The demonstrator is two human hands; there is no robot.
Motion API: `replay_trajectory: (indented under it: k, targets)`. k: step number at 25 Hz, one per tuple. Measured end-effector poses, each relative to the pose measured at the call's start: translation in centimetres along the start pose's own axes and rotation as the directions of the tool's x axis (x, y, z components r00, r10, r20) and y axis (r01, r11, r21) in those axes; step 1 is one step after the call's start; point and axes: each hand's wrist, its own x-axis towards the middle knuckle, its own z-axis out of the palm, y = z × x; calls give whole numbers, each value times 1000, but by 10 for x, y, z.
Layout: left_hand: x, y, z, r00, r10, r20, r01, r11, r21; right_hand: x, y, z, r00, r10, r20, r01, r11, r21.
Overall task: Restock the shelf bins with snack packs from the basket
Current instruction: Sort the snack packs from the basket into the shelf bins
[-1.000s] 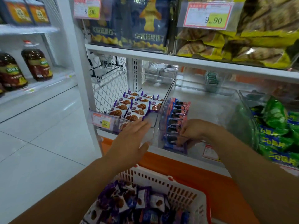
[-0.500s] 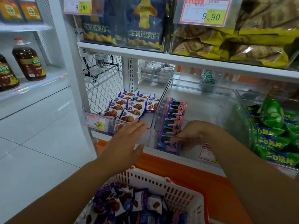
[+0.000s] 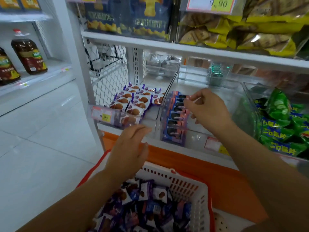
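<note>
Your right hand (image 3: 207,109) is now pinching the 12 o'clock end of the blue cookie packs (image 3: 175,122), up from their near end. They are standing edgewise in a row inside the clear bin (image 3: 194,137). Your left hand (image 3: 130,148) is hovering open at their 7 o'clock, by the basket (image 3: 189,184).

Self-service grocery shop: priced snack shelves along a tiled aisle

White metal shelves (image 3: 184,51) carry clear plastic bins (image 3: 150,114) of wrapped snacks. Purple-wrapped round biscuit packs (image 3: 133,101) lie just beyond the left hand (image 3: 128,148), and the right hand (image 3: 209,109) pinches one of a row of blue-and-pink sandwich biscuit packs (image 3: 175,118). Green crisp bags (image 3: 280,124) fill the bin to the right of that hand. A red-and-yellow price tag reading 9.90 (image 3: 102,114) is on the bin front left of the left hand. Further left, large brown bottles (image 3: 29,56) stand on another shelf. Under both hands sits a white plastic shopping basket with a red rim (image 3: 184,183), on a pale tiled floor (image 3: 41,156).
</note>
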Motion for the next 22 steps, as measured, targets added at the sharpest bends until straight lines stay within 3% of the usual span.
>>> replay_trajectory:
  k: [1,2,3,5,7,9,10,12,13,15,19,22]
  targets:
    - [-15,-5,11,997,-5,76,4,1000,5,-19,-1,3,998,-22,54,20,999,35]
    - [-31,-12,22,980,-27,198,25,1000,13,-37,3,10,979,-9,206,11,1000,-6]
    - [-49,-22,36,933,-72,352,66,997,28,-50,15,21,913,53,405,-13,995,-100]
    - [-82,-42,59,758,-180,627,152,983,99,-73,56,53,687,265,677,18,925,-380]
    - [-113,-58,81,575,-279,769,253,955,158,-94,122,93,529,430,732,130,811,-571]
    - [-140,-65,101,479,-357,802,314,923,222,-116,180,127,480,470,741,103,809,-579]
    - [-149,-67,110,466,-385,797,306,915,263,-126,199,139,504,465,728,27,834,-552]
    - [-163,-67,123,488,-413,769,255,910,327,-144,224,166,643,395,656,-37,872,-488]
    - [-164,-67,126,520,-421,744,252,907,337,-152,235,179,725,335,602,-9,879,-478]
    - [-154,-69,125,548,-404,732,265,914,307,-159,247,200,794,273,543,62,852,-519]
    - [-148,-74,126,542,-406,736,328,908,259,-161,265,213,774,378,508,58,757,-651]
    - [-148,-71,127,554,-427,715,414,886,208,-154,259,207,811,347,471,75,737,-672]
